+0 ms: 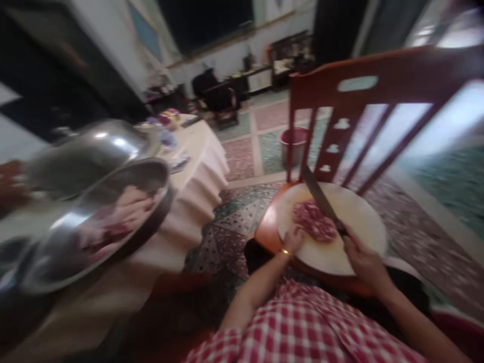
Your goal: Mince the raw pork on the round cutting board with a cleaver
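A round white cutting board (359, 214) lies on the seat of a red wooden chair (378, 80) in front of me. A pile of chopped red meat (313, 222) sits on the board. My right hand (365, 259) is closed round the handle of a knife (321, 199), whose blade lies across the far side of the meat. My left hand (293, 241) rests on the board at the near left edge of the meat; a gold bangle is on its wrist, and its fingers are blurred.
A table with a pale cloth (196, 166) stands at left, carrying steel bowls (113, 217), one with pinkish meat. A red bucket (293, 143) sits on the tiled floor behind the chair. Furniture lines the far wall. The picture is smeared by motion.
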